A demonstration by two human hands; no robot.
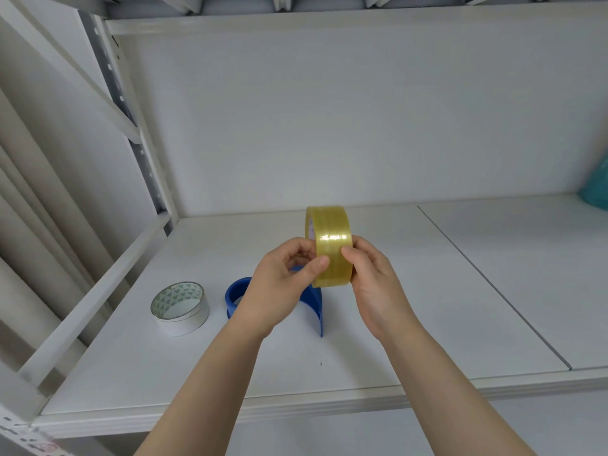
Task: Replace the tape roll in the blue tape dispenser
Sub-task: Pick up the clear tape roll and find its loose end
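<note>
You hold the clear yellowish tape roll (330, 246) on edge above the shelf (427, 291), with the left hand (283, 284) and right hand (371, 278) both pinching its outer band, thumbs pressed on the glossy face. The roll looks light and stiff, but that slick film may slip, so you had better take hold across the flat sides or through the core. Below your grip lies the blue tape dispenser (237, 294), and left of it a white tape roll (180, 307).

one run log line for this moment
both hands hold clear yellowish tape roll | blue plastic tape dispenser empty on shelf
</note>
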